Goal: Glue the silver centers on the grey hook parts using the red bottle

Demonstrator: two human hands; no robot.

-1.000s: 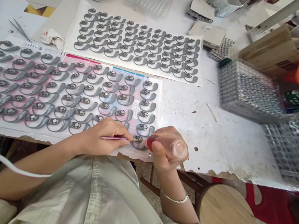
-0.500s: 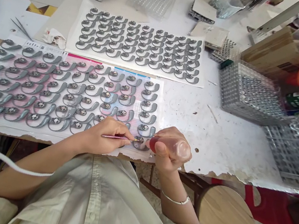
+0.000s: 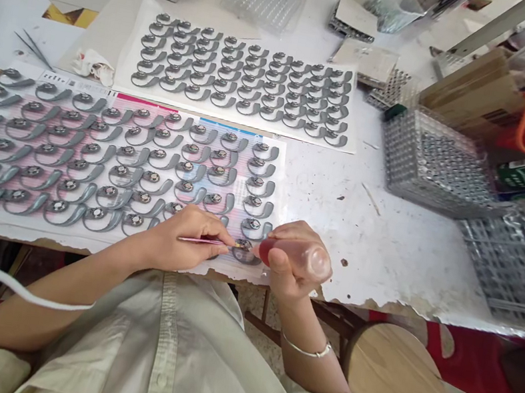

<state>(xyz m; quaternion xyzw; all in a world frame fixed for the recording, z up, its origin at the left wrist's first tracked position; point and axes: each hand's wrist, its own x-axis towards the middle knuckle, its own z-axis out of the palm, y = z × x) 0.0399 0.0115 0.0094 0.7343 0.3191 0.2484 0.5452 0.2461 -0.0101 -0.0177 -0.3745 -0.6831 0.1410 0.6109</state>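
My left hand (image 3: 189, 238) pinches a thin pink stick (image 3: 206, 241) whose tip touches a grey hook-shaped part (image 3: 245, 250) at the near right corner of a printed sheet (image 3: 274, 188). Rows of such grey parts (image 3: 97, 154) lie on that sheet. My right hand (image 3: 291, 262) is wrapped round a small clear bottle with a red tip (image 3: 300, 255), lying sideways with its red tip right beside the same part.
A second white sheet (image 3: 127, 44) with several rows of grey parts lies farther back. Clear blister trays (image 3: 436, 163) stand at the right, tweezers (image 3: 31, 49) and a crumpled cloth (image 3: 92, 66) at the left. A wooden stool (image 3: 402, 384) sits below the table's worn front edge.
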